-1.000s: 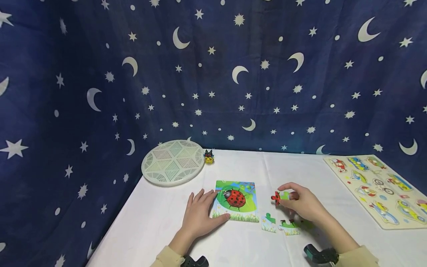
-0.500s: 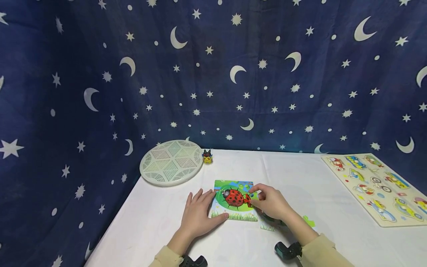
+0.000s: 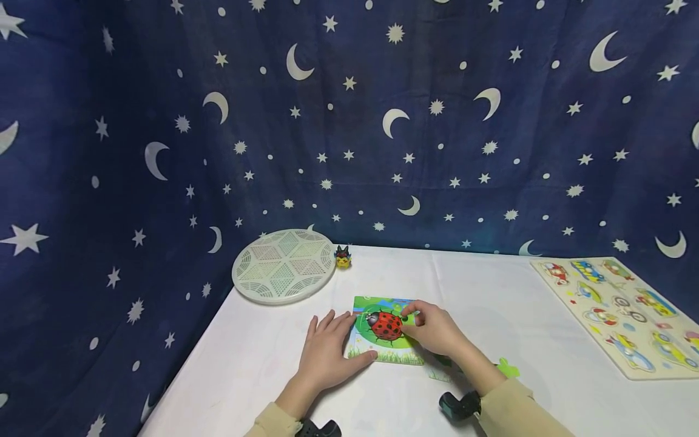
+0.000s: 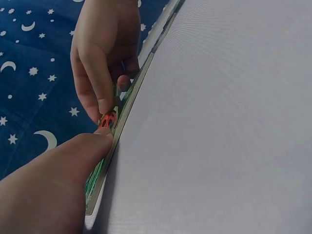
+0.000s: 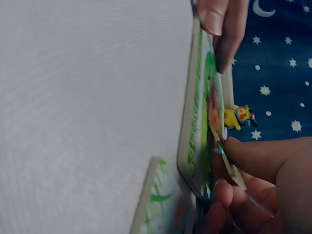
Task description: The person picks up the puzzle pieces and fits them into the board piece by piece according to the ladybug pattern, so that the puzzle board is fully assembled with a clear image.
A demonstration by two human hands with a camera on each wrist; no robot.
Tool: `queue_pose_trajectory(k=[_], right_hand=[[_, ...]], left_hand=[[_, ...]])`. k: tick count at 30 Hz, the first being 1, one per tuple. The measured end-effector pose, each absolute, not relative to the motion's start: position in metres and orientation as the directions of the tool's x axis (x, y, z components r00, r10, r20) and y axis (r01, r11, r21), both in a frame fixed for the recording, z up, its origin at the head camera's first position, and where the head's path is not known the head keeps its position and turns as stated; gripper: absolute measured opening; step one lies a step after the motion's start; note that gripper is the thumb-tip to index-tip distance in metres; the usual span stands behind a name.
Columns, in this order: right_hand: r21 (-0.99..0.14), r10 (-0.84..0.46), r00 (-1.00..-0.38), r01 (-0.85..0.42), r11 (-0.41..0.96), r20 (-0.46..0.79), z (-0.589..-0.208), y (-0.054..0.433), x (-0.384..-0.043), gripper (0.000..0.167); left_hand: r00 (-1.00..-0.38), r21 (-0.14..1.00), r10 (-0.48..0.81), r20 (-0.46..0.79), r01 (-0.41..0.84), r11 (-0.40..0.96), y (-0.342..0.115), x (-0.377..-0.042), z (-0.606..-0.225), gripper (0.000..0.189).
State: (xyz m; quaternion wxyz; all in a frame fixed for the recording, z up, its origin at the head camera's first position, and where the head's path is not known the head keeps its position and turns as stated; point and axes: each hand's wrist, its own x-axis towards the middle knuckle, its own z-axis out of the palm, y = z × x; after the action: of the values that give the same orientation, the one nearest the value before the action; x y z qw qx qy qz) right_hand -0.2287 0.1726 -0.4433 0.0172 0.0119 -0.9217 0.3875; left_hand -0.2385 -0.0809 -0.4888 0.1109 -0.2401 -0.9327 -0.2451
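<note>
A square ladybug jigsaw puzzle (image 3: 371,354) lies on the white table in the head view. My left hand (image 3: 327,358) rests at its left side, fingers spread, the thumb on the lower edge. Over the puzzle's right side, my right hand (image 3: 435,331) pinches a small jigsaw piece (image 5: 237,179) between thumb and fingers; the right wrist view has this piece tilted against the picture. Fingers hide much of the piece. Beside the board's lower right corner lies a loose grass-patterned piece (image 5: 161,204). A green piece (image 3: 508,368) shows past my right forearm.
At the back left is a round board with hole patterns (image 3: 284,267). A small yellow and black toy figure (image 3: 343,258) stands next to it. A wooden vehicle puzzle board (image 3: 622,315) lies on the right. Behind the table hangs a dark blue curtain (image 3: 349,121).
My right hand has carried the jigsaw piece leftward from beside the puzzle onto its right side, its forearm now covering some loose pieces. My left hand stays in place.
</note>
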Motion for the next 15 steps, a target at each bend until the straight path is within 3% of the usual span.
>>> queue_pose_trajectory(k=[7, 15], right_hand=[[-0.521, -0.021, -0.994, -0.076, 0.850, 0.110, -0.4442, 0.1706, -0.2302, 0.018], [-0.522, -0.007, -0.995, -0.059, 0.851, 0.101, -0.4434, 0.1701, -0.2338, 0.022]], left_hand=[[-0.862, 0.411, 0.391, 0.324, 0.500, 0.762, -0.0791, -0.2374, -0.4868, 0.085], [-0.868, 0.411, 0.388, 0.309, 0.490, 0.769, -0.0797, -0.2380, -0.4872, 0.086]])
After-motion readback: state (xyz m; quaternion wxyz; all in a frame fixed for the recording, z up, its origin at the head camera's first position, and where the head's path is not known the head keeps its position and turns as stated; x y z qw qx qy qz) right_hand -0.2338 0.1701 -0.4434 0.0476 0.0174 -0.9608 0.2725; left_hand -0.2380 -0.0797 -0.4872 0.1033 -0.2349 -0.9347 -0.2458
